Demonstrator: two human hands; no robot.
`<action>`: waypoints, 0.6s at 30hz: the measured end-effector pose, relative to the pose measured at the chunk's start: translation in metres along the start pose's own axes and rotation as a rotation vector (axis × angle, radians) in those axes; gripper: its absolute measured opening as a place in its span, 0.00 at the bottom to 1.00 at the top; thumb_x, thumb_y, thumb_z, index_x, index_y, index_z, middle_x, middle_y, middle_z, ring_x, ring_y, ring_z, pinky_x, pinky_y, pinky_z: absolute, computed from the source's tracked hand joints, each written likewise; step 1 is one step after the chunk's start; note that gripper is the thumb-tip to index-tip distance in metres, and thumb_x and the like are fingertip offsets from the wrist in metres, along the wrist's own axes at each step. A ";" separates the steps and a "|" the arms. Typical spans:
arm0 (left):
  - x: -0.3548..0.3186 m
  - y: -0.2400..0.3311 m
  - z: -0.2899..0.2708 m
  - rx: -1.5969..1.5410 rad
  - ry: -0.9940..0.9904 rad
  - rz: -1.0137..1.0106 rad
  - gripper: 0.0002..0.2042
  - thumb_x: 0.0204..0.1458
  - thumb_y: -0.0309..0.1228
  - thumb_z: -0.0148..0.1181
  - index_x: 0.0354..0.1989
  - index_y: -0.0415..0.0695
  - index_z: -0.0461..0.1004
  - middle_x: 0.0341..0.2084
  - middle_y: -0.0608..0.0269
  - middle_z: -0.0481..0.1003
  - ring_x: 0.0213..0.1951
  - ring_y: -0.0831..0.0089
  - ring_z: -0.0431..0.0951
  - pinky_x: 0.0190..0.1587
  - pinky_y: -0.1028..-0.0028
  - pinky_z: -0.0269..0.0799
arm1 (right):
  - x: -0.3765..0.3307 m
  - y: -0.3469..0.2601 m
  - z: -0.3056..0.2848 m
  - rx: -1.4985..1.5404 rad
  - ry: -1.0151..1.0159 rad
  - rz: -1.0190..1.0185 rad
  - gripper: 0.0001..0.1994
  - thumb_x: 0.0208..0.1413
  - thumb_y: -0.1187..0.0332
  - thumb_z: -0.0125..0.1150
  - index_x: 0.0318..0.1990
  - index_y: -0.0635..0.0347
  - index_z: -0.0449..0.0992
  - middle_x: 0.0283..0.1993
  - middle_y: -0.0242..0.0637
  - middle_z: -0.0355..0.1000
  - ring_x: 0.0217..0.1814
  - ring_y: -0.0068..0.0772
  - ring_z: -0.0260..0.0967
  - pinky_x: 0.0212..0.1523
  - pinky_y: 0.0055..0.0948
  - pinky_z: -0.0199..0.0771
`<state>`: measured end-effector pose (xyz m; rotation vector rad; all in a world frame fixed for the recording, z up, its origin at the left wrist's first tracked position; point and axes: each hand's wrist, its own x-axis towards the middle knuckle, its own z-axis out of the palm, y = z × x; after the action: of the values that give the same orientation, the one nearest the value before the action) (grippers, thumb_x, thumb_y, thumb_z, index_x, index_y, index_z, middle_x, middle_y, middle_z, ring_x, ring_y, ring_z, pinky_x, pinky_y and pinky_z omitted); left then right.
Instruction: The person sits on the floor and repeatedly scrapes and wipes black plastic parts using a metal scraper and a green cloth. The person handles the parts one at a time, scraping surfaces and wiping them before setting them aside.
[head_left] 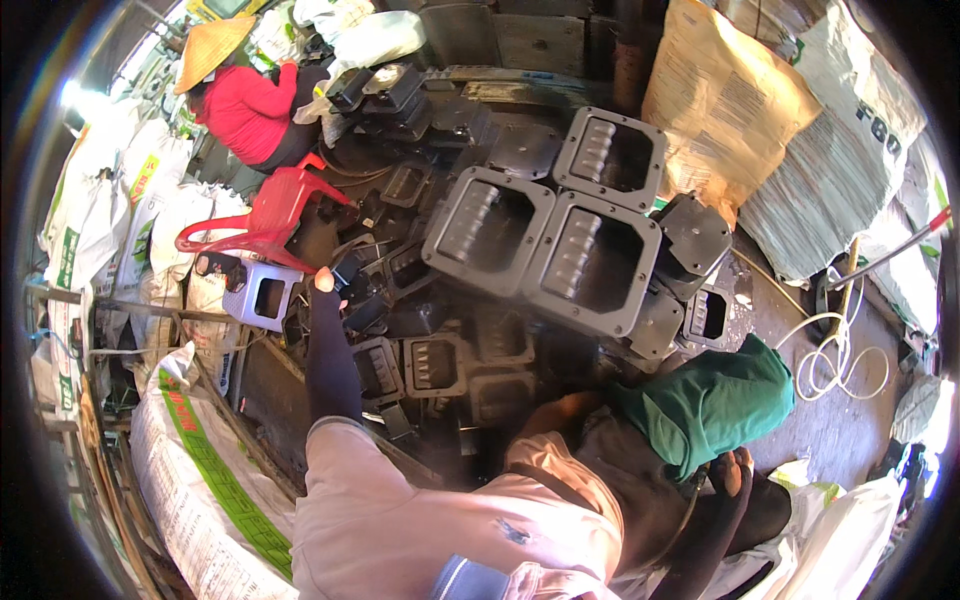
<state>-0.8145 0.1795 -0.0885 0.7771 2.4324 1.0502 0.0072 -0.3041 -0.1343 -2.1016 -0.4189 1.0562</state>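
Observation:
My left arm in a dark sleeve reaches forward, and my left hand (326, 282) is small in view beside a pile of black housings (362, 300). Its fingers are partly hidden, so a grip there cannot be made out. At the lower right, my right hand (736, 472) rests low over my leg with its fingers curled, just below a green cloth (710, 405). Whatever those fingers hold, if anything, is hidden. In front of me stand three large black housings (600, 318) side by side, with cut-corner frames and ribbed insides.
A red plastic chair (268, 222) and a pale purple stool (262, 296) are at the left. Beyond them sits a person in a red top and conical hat (245, 100). White sacks (205, 460) line the left; a brown sack (725, 105) and coiled white hose (835, 365) are at the right.

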 end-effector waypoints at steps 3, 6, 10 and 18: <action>-0.033 -0.005 -0.001 0.316 0.203 0.312 0.11 0.62 0.36 0.53 0.45 0.41 0.72 0.40 0.57 0.75 0.43 0.61 0.74 0.49 0.56 0.68 | -0.009 -0.003 -0.001 -0.041 0.006 -0.037 0.22 0.60 0.56 0.60 0.53 0.66 0.72 0.43 0.48 0.76 0.44 0.43 0.73 0.45 0.36 0.73; -0.098 0.014 0.008 0.323 0.339 0.616 0.09 0.61 0.32 0.58 0.39 0.39 0.75 0.34 0.57 0.77 0.37 0.64 0.75 0.45 0.63 0.72 | -0.014 -0.008 0.002 -0.178 0.056 -0.086 0.23 0.60 0.55 0.60 0.53 0.66 0.72 0.45 0.49 0.76 0.47 0.46 0.74 0.48 0.37 0.73; -0.244 0.071 0.013 -0.225 0.228 0.718 0.10 0.61 0.32 0.61 0.35 0.35 0.76 0.28 0.56 0.76 0.32 0.66 0.76 0.41 0.69 0.74 | -0.008 -0.024 0.012 -0.311 0.048 -0.229 0.24 0.59 0.54 0.59 0.53 0.65 0.73 0.48 0.51 0.76 0.51 0.49 0.74 0.51 0.38 0.73; -0.531 0.146 0.053 -0.596 -0.897 1.555 0.09 0.60 0.24 0.50 0.33 0.35 0.77 0.24 0.58 0.75 0.25 0.70 0.74 0.30 0.77 0.68 | -0.018 -0.054 0.047 -0.122 0.134 -0.015 0.27 0.58 0.48 0.59 0.52 0.63 0.73 0.50 0.55 0.76 0.54 0.52 0.74 0.52 0.43 0.75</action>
<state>-0.3249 -0.0382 0.0505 2.2529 0.4155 1.2408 -0.0388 -0.2563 -0.1031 -2.2587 -0.4417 0.8945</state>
